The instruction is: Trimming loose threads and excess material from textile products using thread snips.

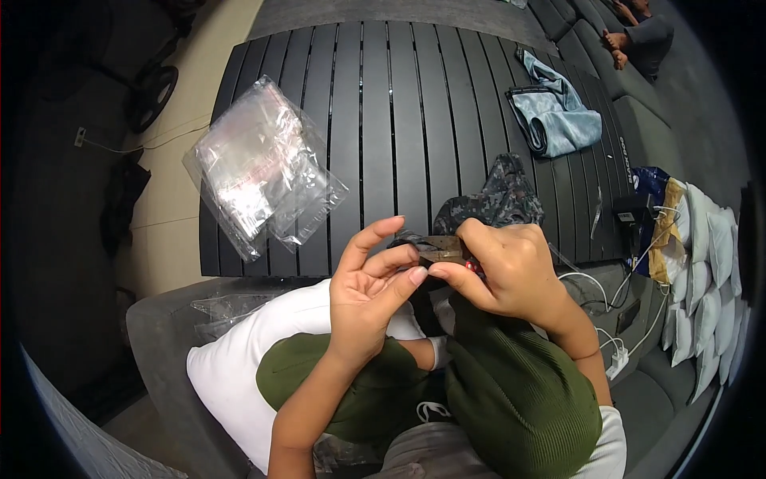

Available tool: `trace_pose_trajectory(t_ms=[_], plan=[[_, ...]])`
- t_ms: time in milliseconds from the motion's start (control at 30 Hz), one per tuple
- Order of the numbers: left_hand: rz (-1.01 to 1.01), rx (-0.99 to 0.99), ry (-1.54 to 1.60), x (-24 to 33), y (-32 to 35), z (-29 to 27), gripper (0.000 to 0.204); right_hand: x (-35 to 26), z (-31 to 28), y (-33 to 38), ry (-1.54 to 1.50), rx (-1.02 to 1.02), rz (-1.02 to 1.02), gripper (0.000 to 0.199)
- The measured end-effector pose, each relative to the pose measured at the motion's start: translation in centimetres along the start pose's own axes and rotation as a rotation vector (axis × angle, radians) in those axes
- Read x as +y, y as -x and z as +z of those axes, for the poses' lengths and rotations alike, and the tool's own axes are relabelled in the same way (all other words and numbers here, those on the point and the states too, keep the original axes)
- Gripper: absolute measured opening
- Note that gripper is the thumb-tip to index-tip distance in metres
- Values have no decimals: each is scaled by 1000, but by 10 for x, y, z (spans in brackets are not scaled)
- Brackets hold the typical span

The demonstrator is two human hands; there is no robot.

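Observation:
Both my hands meet above my lap, close to the table's near edge. Between them is a small brownish, partly see-through piece (447, 249) with a dark strip at its left end; its kind cannot be made out. My right hand (511, 267) grips its right side with thumb and curled fingers. At its left end my left hand (371, 283) pinches the dark part between thumb and a bent finger, while the index finger stands raised. Something small and red (472, 265) shows beside my right fingers. Just behind lies a crumpled dark camouflage-patterned cloth (503, 191).
On the dark slatted table (375, 120) lie clear plastic bags (255, 160) at left and a folded blue-grey cloth (554, 116) at far right. White cables (590, 279), a black box (630, 219) and stacked pale packs (702, 271) are on the right. Another person (642, 36) sits on the far sofa.

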State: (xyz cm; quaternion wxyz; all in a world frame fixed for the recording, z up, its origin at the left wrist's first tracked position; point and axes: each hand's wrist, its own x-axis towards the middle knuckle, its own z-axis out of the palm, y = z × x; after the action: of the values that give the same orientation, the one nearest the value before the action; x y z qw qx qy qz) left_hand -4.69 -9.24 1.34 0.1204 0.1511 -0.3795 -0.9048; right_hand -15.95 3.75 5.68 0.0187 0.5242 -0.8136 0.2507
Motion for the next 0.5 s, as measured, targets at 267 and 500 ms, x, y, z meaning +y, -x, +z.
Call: trace_pose_trajectory(t_ms=[267,500], plan=[[-38,-28,-46,6,-1,-2,53,5,-5,-2,-19,-55,-16,35],[-133,-5,20,8,-2,2,52,12,-2,0,-74,-62,-17,38]])
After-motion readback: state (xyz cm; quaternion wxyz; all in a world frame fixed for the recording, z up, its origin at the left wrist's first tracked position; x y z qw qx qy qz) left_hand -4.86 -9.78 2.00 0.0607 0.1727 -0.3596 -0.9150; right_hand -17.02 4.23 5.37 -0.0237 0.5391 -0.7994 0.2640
